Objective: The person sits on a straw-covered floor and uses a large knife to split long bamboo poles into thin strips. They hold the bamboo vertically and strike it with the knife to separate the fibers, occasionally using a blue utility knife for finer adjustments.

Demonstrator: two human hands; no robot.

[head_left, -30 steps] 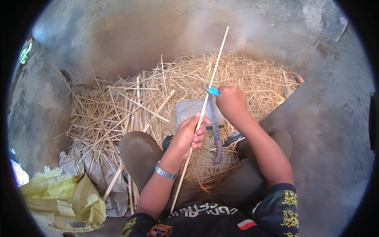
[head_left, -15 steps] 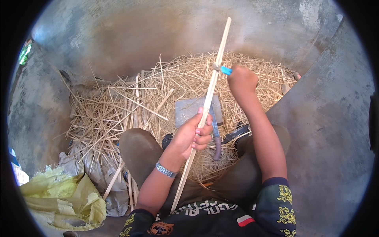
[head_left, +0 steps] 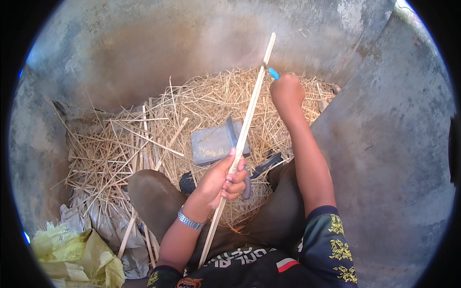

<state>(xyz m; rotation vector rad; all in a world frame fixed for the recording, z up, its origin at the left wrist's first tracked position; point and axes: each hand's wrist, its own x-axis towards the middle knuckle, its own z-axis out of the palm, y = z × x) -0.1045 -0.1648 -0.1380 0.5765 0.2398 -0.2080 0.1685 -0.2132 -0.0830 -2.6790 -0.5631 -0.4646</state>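
Observation:
My left hand (head_left: 222, 181) is wrapped round a long, pale wooden strip (head_left: 251, 105). It slants from near my shirt up to the right, its far end raised above the straw. My right hand (head_left: 288, 96) is closed on a blue-handled tool (head_left: 274, 73), most of whose handle is hidden in the fist. The tool's small dark metal end lies against the strip near its far tip, blurred. Below the strip, a knife (head_left: 231, 133) rests partly on a grey block (head_left: 207, 145); my left hand hides part of it.
Loose straw and shavings (head_left: 206, 98) cover the ground ahead. Several thin strips (head_left: 113, 153) are piled at the left, above a torn yellow sack (head_left: 89, 259). A dark toothed tool (head_left: 267, 165) lies by my right leg. Concrete walls (head_left: 158, 53) stand close around me.
My right hand has moved the blue-handled tool along the strip toward its far tip. My left hand keeps its hold. The whole view has shifted slightly.

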